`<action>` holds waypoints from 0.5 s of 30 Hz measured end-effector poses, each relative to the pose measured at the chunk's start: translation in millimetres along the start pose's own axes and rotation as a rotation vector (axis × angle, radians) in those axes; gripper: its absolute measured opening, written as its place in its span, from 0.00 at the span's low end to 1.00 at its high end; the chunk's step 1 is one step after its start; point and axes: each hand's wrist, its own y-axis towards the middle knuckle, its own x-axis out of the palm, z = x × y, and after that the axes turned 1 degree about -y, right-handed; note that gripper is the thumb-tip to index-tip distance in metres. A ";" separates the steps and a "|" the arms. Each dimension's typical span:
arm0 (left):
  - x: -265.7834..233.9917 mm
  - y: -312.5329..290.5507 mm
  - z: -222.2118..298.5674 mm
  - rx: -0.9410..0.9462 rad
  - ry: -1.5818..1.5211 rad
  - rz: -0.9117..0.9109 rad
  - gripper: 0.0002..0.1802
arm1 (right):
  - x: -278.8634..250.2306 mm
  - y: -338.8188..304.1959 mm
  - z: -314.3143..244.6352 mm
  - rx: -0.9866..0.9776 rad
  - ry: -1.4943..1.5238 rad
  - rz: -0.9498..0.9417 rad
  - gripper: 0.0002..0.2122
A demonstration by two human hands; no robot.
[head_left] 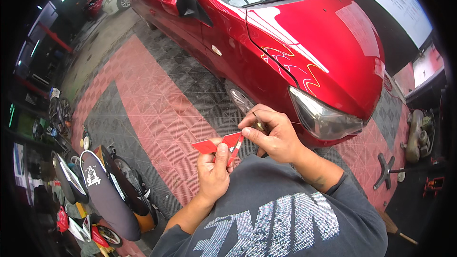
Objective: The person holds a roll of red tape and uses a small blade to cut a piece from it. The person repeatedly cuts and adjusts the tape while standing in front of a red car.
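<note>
Close to my chest, my left hand (216, 173) pinches a bright red, stiff-looking sheet (204, 146) between thumb and fingers. The sheet shows as angled pieces with a gap between them, and a narrow strip stands up toward my right hand. My right hand (271, 133) is closed on a small metal tool (260, 124), mostly covered by the fingers, so its kind is hard to make out. The right thumb and fingertips are right at the upper corner of the red sheet.
A glossy red car (266, 57) stands ahead, its headlight (323, 114) just beyond my right hand. Several motorbikes, one with a long grey seat (107, 195), line the left. A black stand (384, 171) and a broom (397, 228) are at the right, over red and grey floor tiles (157, 109).
</note>
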 end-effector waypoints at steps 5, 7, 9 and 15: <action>-3.6 1.4 -1.5 -0.016 -0.019 -0.017 0.15 | 6.0 -1.5 5.5 0.055 0.042 -0.023 0.09; -4.7 1.6 -1.4 -0.021 -0.016 -0.015 0.15 | 8.2 -2.7 4.3 0.120 0.073 -0.037 0.08; -5.2 2.1 -1.1 -0.020 -0.013 -0.019 0.15 | 8.6 -3.9 10.4 0.158 0.074 -0.066 0.06; -12.5 8.2 -5.9 0.003 0.039 -0.027 0.15 | 31.8 -2.8 34.0 0.079 0.370 0.023 0.05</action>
